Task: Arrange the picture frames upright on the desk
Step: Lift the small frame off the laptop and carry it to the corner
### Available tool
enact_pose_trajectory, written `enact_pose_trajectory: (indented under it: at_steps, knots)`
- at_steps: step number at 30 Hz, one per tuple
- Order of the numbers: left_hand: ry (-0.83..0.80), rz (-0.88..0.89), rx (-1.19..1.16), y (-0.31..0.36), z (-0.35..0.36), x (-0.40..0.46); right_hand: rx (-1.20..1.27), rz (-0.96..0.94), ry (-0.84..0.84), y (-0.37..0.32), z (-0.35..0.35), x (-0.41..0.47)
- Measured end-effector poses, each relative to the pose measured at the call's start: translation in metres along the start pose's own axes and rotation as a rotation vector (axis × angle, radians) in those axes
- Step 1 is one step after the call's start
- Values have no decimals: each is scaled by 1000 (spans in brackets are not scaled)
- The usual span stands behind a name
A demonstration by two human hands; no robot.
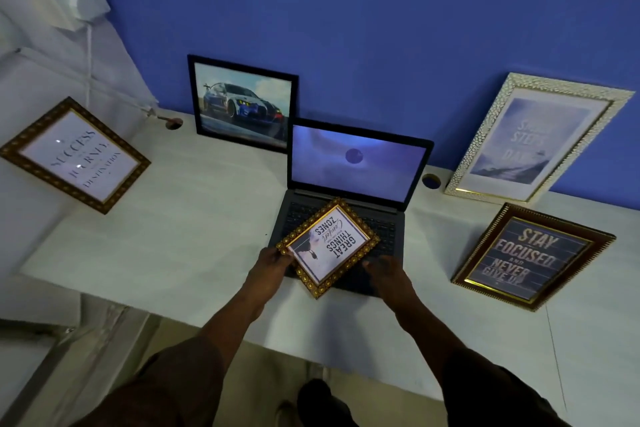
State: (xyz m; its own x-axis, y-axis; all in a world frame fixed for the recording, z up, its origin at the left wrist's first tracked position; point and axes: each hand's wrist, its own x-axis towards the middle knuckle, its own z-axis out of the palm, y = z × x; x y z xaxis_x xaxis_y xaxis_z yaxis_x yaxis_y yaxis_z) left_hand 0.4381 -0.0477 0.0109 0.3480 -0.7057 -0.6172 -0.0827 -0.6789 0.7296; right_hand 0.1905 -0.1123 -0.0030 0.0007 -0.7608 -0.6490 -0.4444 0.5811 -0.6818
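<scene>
5 pic frames, 1 laptop, 2 hands

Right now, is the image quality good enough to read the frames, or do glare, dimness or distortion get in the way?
Head view: dim, wide-angle bending at edges; glare washes out the white-framed print; "Stay Focused" frame and the small gold frame read clearly.

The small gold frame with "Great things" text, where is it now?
In the head view, the small gold frame lies centre, over the open laptop's keyboard, with the left hand gripping its left corner and the right hand by its lower right edge.
</scene>
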Motion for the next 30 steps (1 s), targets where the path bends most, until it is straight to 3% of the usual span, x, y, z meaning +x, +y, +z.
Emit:
enact_pose_trajectory:
  at_steps: [4,9,19,24,26,30]
  knots:
    - [27,35,119,25,4,28,70,8,-104,14,10,48]
    - [-38,61,249,50,19,58,90,-4,-94,22,31,68]
    - [40,-55,201,30,30,63,304,-27,-108,-12,50,58]
    - [166,-101,10,30,-7,63,142,-235,-269,-56,55,59]
    - [285,-25,-4,37,-33,62,43,-320,-356,-81,61,58]
    - [470,177,184,47,-93,61,-72,-450,-536,-137,74,49]
